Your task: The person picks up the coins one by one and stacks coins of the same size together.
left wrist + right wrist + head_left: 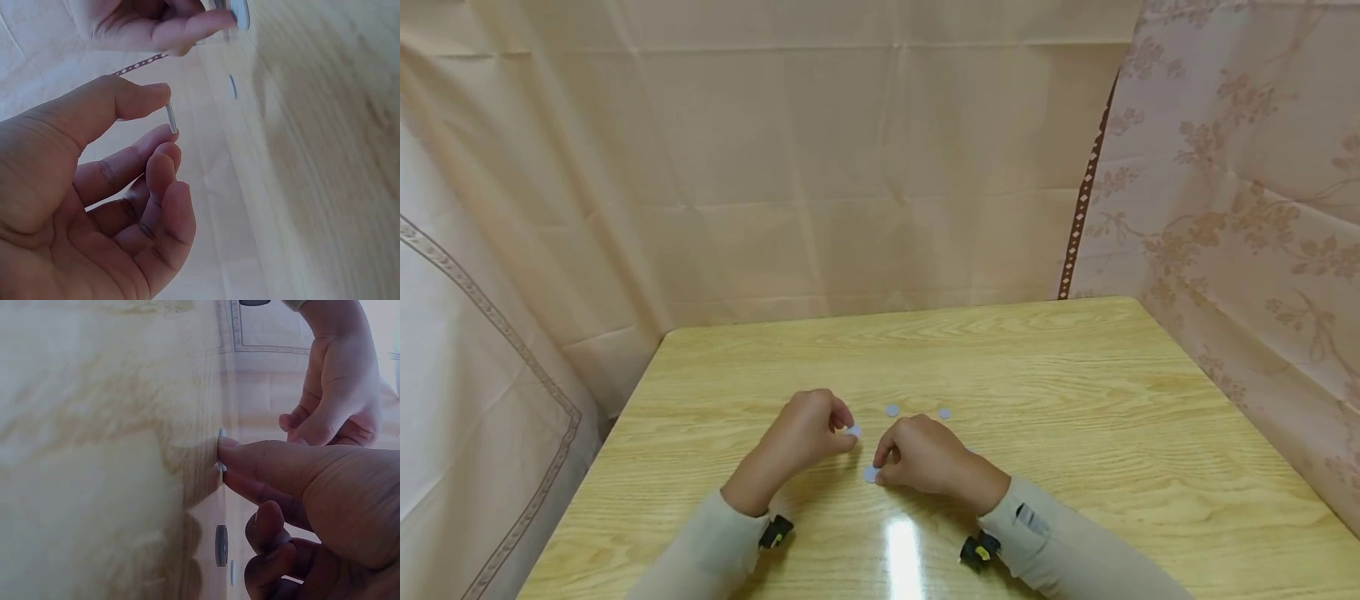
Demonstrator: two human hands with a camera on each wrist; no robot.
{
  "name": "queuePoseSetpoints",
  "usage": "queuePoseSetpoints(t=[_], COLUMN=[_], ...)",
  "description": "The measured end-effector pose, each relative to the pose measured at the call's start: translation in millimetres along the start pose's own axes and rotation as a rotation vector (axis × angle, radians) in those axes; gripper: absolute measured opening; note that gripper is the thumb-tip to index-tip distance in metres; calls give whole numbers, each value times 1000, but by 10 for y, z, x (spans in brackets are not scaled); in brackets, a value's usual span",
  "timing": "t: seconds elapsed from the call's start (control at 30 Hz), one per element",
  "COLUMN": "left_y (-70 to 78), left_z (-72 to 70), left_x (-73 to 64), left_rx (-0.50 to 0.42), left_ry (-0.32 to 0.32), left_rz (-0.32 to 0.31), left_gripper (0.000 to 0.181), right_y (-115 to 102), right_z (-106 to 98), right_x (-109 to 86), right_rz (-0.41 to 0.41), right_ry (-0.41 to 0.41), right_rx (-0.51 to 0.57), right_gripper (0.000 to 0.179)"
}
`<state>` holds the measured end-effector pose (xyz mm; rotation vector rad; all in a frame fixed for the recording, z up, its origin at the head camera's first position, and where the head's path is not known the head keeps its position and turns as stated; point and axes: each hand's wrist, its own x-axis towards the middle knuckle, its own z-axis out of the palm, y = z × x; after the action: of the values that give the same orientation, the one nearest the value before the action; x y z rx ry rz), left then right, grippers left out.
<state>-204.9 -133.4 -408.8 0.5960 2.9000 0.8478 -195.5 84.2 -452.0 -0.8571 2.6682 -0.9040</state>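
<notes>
My left hand [805, 435] pinches a small white disc [171, 117] on edge between thumb and index fingertip, held above the table. The other fingers of that hand curl loosely beneath it in the left wrist view. To the right, my right hand [925, 454] has its thumb and index finger on a second white disc [870, 474], low at the tabletop. Its remaining fingers are bent in toward the palm. Behind the hands lie two pale discs, one left [892, 410] and one right [943, 412]. Another disc [971, 451] is mostly hidden by the right wrist.
Everything stands on a light wood-grain table [1075, 392]. A beige curtain [865, 167] hangs along its far edge, with a floral cloth [1247, 208] on the right. Black wrist cameras sit at the left cuff [776, 531] and right cuff [980, 551].
</notes>
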Motion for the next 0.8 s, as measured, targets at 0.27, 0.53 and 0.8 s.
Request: queuePoseSetpoints(t=[0.27,0.53,0.8], left_y=[19,28,21], left_z=[121,251,247], left_x=[-44,-52,-57], left_rx=[-17,13,23], left_ry=[-41,-86,-98], left_rz=[71,79,85], left_gripper=[12,14,11], right_y=[-2,3,11], right_z=[-6,3,-12], right_x=[-15,-26,-18], right_rz=[-5,-11,9], right_ry=[-1,-12,-14], right_rx=[5,10,-9], right_gripper=[8,10,18])
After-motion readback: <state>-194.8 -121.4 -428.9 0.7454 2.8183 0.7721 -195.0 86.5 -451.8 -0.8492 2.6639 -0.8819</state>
